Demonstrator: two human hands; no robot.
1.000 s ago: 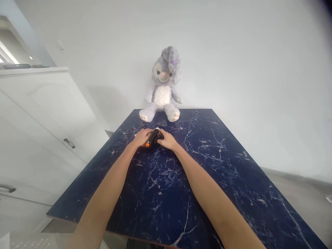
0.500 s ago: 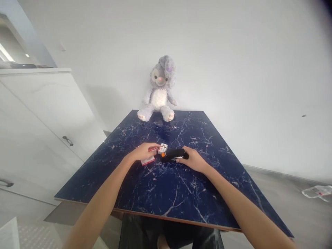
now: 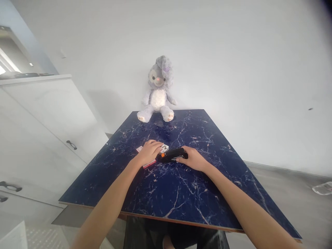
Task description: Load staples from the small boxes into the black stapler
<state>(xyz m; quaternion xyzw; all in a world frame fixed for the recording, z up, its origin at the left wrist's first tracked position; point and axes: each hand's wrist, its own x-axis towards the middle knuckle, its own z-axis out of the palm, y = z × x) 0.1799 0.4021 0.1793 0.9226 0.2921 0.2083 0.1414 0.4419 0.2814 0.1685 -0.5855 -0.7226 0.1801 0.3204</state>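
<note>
My left hand (image 3: 149, 152) is closed with its fingertips on a small white box (image 3: 164, 148) with a dark picture on top. Its palm and thumb hide part of the grip. Beneath this hand, a red-and-white box (image 3: 149, 164) shows at its near edge. Another red-and-white piece (image 3: 139, 149) peeks out on the far left side; whether the two are separate I cannot tell. My right hand (image 3: 193, 158) is wrapped round the right end of a black stapler (image 3: 172, 155) with an orange part, which lies on the table beside the white box.
A blue marble-patterned table (image 3: 166, 197) spreads under both hands. At its far edge a grey plush rabbit (image 3: 158, 93) sits against the wall. White cabinets (image 3: 38, 131) stand to the left. A clear plastic item (image 3: 323, 188) lies on the floor at right.
My left hand has shifted over the small white box, which now sits slightly farther right and turned. More of a red-and-white piece shows left of the hand. My right hand stays on the stapler.
</note>
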